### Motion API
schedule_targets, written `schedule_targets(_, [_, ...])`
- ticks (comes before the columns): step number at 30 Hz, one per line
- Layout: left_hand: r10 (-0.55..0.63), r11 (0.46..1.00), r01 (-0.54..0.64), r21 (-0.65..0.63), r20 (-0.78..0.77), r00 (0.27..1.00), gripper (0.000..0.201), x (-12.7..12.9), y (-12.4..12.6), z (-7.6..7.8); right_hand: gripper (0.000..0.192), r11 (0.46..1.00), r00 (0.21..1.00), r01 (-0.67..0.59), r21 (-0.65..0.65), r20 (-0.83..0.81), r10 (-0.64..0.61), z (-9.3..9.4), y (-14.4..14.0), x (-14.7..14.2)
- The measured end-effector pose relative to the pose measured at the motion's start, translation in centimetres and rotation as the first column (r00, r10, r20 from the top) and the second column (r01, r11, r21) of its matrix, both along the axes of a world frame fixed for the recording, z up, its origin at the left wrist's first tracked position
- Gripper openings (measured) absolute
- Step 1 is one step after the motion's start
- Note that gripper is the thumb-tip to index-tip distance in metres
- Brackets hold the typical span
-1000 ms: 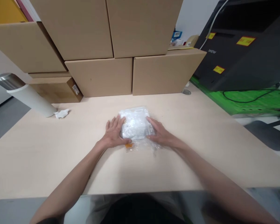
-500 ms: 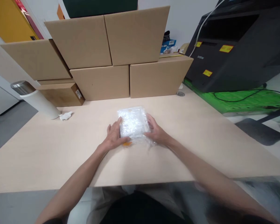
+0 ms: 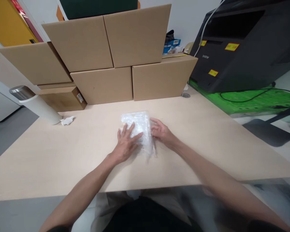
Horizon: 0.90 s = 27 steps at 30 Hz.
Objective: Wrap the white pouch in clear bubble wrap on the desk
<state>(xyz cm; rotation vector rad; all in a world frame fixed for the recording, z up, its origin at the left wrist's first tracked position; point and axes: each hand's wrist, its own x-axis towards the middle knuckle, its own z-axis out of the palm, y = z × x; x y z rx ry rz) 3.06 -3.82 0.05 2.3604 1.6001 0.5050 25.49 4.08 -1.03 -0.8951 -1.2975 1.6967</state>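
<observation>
A flat packet in clear bubble wrap [image 3: 145, 118] lies on the pale wooden table [image 3: 87, 154] in front of me. My left hand [image 3: 128, 141] rests on its left and middle part, fingers spread and palm down. At the packet's right edge is my right hand [image 3: 162, 131], its fingers loosely bent and apart, the tips touching the wrap. Loose crinkled plastic hangs past the packet's near side. What is inside the wrap cannot be made out.
Several cardboard boxes [image 3: 101, 85] are stacked along the back. To the left stand a white bottle [image 3: 42, 108] with a steel cap and a crumpled tissue [image 3: 67, 120]. On the right, a black printer [image 3: 232, 67] sits above a green surface [image 3: 251, 100].
My left hand has moved from the packet's left edge onto its top. The right fingers have loosened and shifted at the right edge. An orange patch at the near side is now hidden.
</observation>
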Motion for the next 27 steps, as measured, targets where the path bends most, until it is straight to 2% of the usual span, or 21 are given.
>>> schedule_targets(3, [0.023,0.995,-0.043,0.093,0.204,0.979,0.038,-0.4,0.2,0.4,0.075,0.998,0.998,0.060,0.024,-0.004,-0.060,-0.1,0.1,-0.1])
schedule_targets(4, [0.047,0.987,-0.095,0.129,0.330,0.943,0.037,-0.6,0.3,0.7,0.073,0.996,0.996,0.087,0.027,-0.009,-0.086,0.0,0.1,-0.1])
schedule_targets(5, [0.084,0.973,-0.176,0.150,0.479,0.874,0.037,-0.8,0.4,1.1,0.071,0.993,0.994,0.110,0.030,-0.017,-0.110,0.2,0.1,-0.1])
schedule_targets(6, [0.127,0.952,-0.272,0.138,0.631,0.766,0.037,-1.1,0.6,1.4,0.070,0.991,0.991,0.131,0.035,-0.026,-0.130,0.4,0.0,-0.1])
schedule_targets(8, [0.210,0.903,-0.429,0.007,0.865,0.456,0.035,-1.8,1.1,1.8,0.068,0.985,0.986,0.165,0.058,-0.048,-0.162,0.8,-0.1,-0.1])
schedule_targets(10, [0.278,0.869,-0.463,-0.174,0.946,0.167,0.029,-2.7,1.5,1.9,0.067,0.977,0.979,0.197,0.079,-0.068,-0.192,1.2,-0.1,-0.1])
schedule_targets(11, [0.306,0.858,-0.453,-0.243,0.949,0.071,0.028,-3.2,1.7,1.8,0.066,0.973,0.975,0.215,0.079,-0.070,-0.210,1.3,0.0,0.0])
schedule_targets(13, [0.356,0.824,-0.462,-0.328,0.934,-0.029,0.029,-4.4,1.8,1.3,0.064,0.965,0.966,0.256,0.056,-0.058,-0.253,1.3,0.3,0.4])
schedule_targets(15, [0.410,0.762,-0.534,-0.367,0.911,-0.042,0.044,-5.7,1.6,0.7,0.059,0.951,0.951,0.308,0.016,-0.028,-0.307,1.1,0.9,0.9])
schedule_targets(16, [0.436,0.730,-0.579,-0.363,0.900,-0.014,0.057,-6.2,1.5,0.5,0.057,0.942,0.942,0.335,-0.004,-0.014,-0.336,0.9,1.3,1.2])
schedule_targets(17, [0.460,0.706,-0.623,-0.336,0.887,0.043,0.070,-6.8,1.3,0.3,0.054,0.931,0.932,0.364,-0.022,0.001,-0.364,0.7,1.7,1.5])
schedule_targets(19, [0.495,0.696,-0.686,-0.210,0.833,0.247,0.087,-7.5,1.0,0.1,0.050,0.911,0.912,0.409,-0.048,0.028,-0.408,0.5,2.4,2.0])
schedule_targets(20, [0.497,0.713,-0.692,-0.117,0.780,0.380,0.085,-7.8,0.9,0.2,0.049,0.904,0.906,0.424,-0.057,0.037,-0.422,0.4,2.7,2.2])
schedule_targets(21, [0.491,0.735,-0.678,-0.028,0.711,0.503,0.075,-8.0,0.9,0.3,0.048,0.898,0.900,0.435,-0.062,0.044,-0.433,0.4,2.9,2.3])
schedule_targets(22, [0.482,0.754,-0.656,0.040,0.644,0.594,0.058,-8.1,0.9,0.5,0.047,0.894,0.896,0.443,-0.065,0.049,-0.441,0.5,3.0,2.4])
schedule_targets(23, [0.476,0.762,-0.642,0.084,0.599,0.643,0.040,-8.2,0.9,0.6,0.047,0.891,0.893,0.450,-0.069,0.052,-0.447,0.7,3.0,2.5])
schedule_targets(24, [0.476,0.756,-0.646,0.104,0.590,0.652,0.026,-8.3,0.8,0.8,0.046,0.887,0.890,0.456,-0.073,0.056,-0.453,0.9,3.0,2.6])
schedule_targets(25, [0.480,0.736,-0.669,0.103,0.617,0.623,0.021,-8.5,0.7,1.0,0.045,0.882,0.885,0.466,-0.078,0.062,-0.462,1.1,3.0,2.8])
schedule_targets(27, [0.478,0.667,-0.743,0.054,0.734,0.482,0.025,-9.1,-0.1,1.1,0.044,0.865,0.868,0.496,-0.078,0.081,-0.490,1.7,3.0,3.1])
